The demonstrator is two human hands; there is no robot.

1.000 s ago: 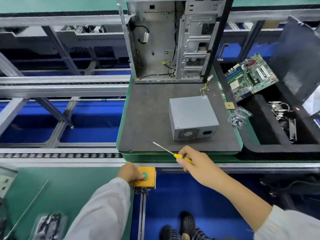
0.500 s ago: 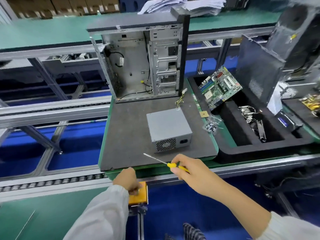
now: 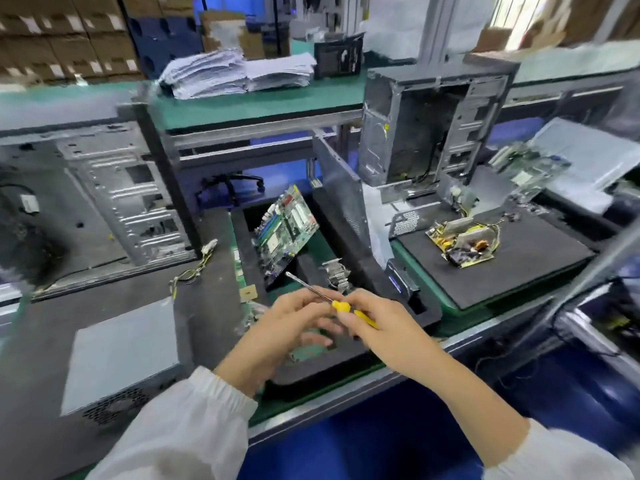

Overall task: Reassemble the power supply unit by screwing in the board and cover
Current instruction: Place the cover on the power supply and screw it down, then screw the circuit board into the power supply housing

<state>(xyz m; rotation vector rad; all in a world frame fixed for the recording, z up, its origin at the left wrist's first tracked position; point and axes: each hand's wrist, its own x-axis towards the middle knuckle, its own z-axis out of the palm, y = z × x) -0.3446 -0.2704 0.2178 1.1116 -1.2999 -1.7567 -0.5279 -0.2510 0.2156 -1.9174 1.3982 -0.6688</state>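
screwdriver (image 3: 332,299), held in the right hand (image 3: 384,323): glossy yellow plastic handle, shiny bare metal shaft
power supply unit (image 3: 121,351), left of the hands: matt grey sheet metal, perforated grille
mat (image 3: 207,306) under it: dark, matt, slightly rough
sleeve (image 3: 180,424): white cloth, soft
circuit board (image 3: 285,230), beyond the hands: green, glossy parts

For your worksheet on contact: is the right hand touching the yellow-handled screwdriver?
Touching. The head view shows the right hand with its fingers curled round the yellow handle of the screwdriver, no gap between them.
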